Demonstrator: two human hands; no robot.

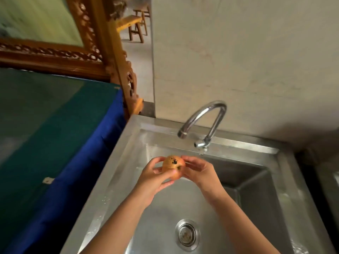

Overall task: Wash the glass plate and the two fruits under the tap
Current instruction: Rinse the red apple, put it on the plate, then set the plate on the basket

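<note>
Here, the steel sink [126,162] fills most of what I see, its basin bare down to the round drain [187,234]. A table under blue cloth [77,162] stands just beside it on the left. The curved chrome tap [205,118] arches over the back rim. Below its spout, the left hand [156,177] and right hand [199,171] meet over the basin, fingers closed from both sides on one orange-red fruit [173,166] with dark specks on top, held in the air between them.
</note>
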